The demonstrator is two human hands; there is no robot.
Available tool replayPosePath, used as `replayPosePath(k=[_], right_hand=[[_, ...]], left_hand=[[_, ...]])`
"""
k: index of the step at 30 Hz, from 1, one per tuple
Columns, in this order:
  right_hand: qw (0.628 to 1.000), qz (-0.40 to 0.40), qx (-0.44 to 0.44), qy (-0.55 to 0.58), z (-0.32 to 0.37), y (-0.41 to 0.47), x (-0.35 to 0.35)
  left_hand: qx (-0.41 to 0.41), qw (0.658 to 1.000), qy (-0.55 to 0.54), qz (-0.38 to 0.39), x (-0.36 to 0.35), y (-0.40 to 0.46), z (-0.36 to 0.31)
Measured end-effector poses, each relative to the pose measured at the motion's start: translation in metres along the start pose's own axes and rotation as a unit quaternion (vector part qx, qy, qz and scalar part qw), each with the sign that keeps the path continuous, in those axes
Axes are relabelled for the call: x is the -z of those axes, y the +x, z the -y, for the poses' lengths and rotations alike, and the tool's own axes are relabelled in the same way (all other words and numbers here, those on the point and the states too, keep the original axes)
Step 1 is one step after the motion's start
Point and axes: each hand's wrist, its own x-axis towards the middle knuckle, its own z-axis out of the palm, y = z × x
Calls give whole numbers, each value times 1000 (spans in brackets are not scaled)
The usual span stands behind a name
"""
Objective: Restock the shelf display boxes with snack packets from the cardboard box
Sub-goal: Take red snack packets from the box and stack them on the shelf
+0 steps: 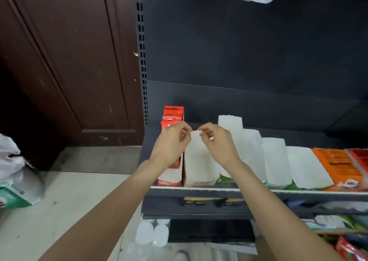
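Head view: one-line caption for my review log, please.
Both hands, left and right, pinch the top flap of a white display box beside red snack packets.

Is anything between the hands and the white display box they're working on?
Nothing visible. The left hand and right hand already pinch the top flap of the white display box; the red packets stand beside it, to its left.

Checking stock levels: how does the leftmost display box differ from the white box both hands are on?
The leftmost display box shows red packets standing in it; the white box shows none. The leftmost has a red front; the other looks washed-out white. The left hand and right hand pinch only the white box's top. Both stand upright on one shelf.
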Motion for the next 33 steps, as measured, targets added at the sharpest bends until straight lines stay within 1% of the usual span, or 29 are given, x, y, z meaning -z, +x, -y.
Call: replayPosePath(k=[3,8,11,14,16,18,20,23,25,27,29,31,33], right_hand=[[999,-15,-38,8,-15,-37,19],[995,-32,-92,-38,-66,-112,58],[989,2,-134,-57,-104,-154,75],[980,46,-163,-107,-157,-195,93],[971,69,-188,-130,-192,-221,106],[968,76,-204,-127,-225,-248,121],[966,91,-209,-122,-256,-271,138],[962,142,-195,-129,-295,-299,165],[947,207,-203,-140,-316,-313,180],[919,292,-213,-156,-334,-326,189],[900,344,-203,-174,-345,-333,194],[906,333,-184,-189,-349,-332,198],[910,297,-145,-249,-346,-329,203]], left_hand=[[17,995,-91,26,-29,-21,-24],[11,990,-108,85,-89,-67,-70],[8,988,-88,130,-130,-96,-90],[-11,976,-28,214,-182,-126,-118],[-4,966,3,257,-218,-145,-134],[9,960,16,281,-252,-161,-150],[32,955,31,294,-286,-176,-164],[72,937,82,332,-329,-200,-177],[108,921,108,358,-352,-215,-179],[140,908,110,379,-366,-230,-178],[146,901,118,392,-374,-242,-176],[159,904,128,375,-379,-248,-173],[192,909,139,343,-381,-252,-173]])
